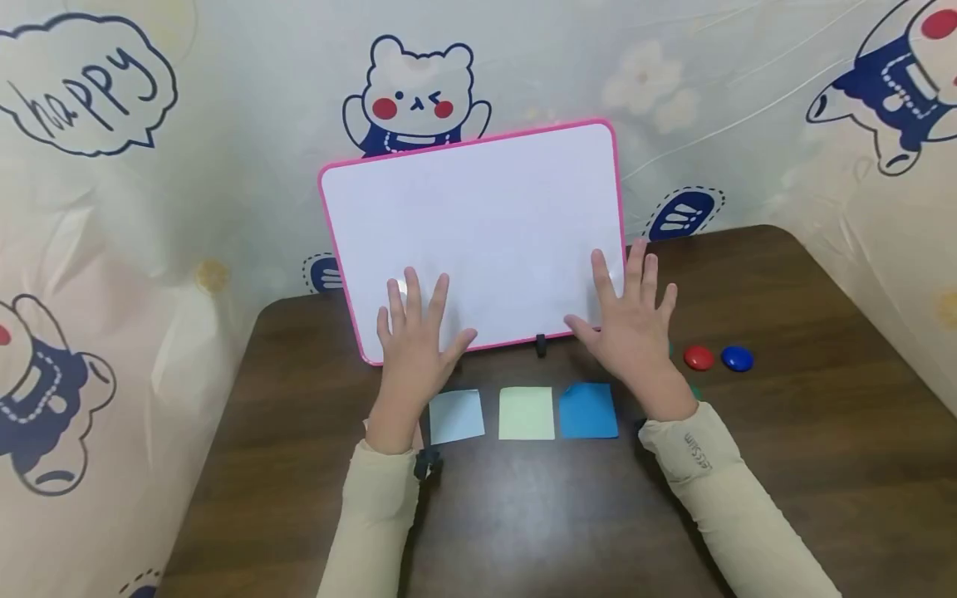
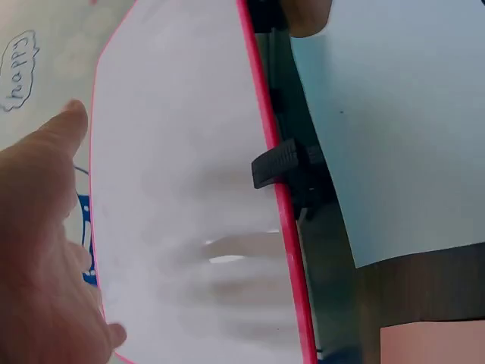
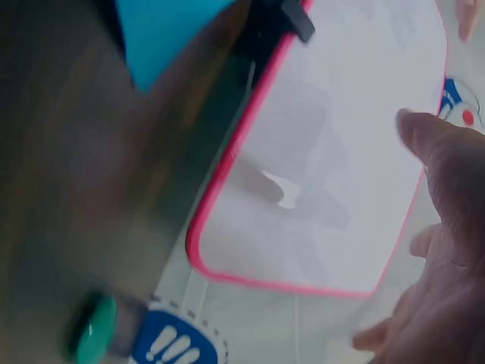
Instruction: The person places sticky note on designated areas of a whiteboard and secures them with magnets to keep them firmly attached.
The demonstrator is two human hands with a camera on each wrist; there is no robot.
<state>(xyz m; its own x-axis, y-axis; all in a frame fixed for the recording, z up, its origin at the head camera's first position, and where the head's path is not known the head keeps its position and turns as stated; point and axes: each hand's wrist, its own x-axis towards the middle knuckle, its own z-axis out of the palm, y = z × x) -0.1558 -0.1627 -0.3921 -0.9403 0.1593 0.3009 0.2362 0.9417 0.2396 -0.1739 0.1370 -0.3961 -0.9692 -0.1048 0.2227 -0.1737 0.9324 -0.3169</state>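
Observation:
A pink-framed whiteboard (image 1: 478, 224) stands tilted back on a dark brown table (image 1: 785, 465), its face blank. My left hand (image 1: 414, 332) is spread flat in front of its lower left part, fingers straight. My right hand (image 1: 631, 320) is spread the same way at its lower right corner. Neither holds anything; whether the fingers touch the board I cannot tell. In the left wrist view the left hand (image 2: 38, 250) lies beside the whiteboard (image 2: 182, 189), and in the right wrist view the right hand (image 3: 447, 250) lies beside the whiteboard (image 3: 333, 167).
Three sticky notes lie in a row before the board: light blue (image 1: 457, 415), pale green (image 1: 527, 413), blue (image 1: 588, 410). A red magnet (image 1: 699, 357) and a blue magnet (image 1: 737, 358) sit to the right, a green magnet (image 3: 91, 327) near them. A black foot (image 1: 541, 345) props the board. Cartoon-print sheeting walls the table.

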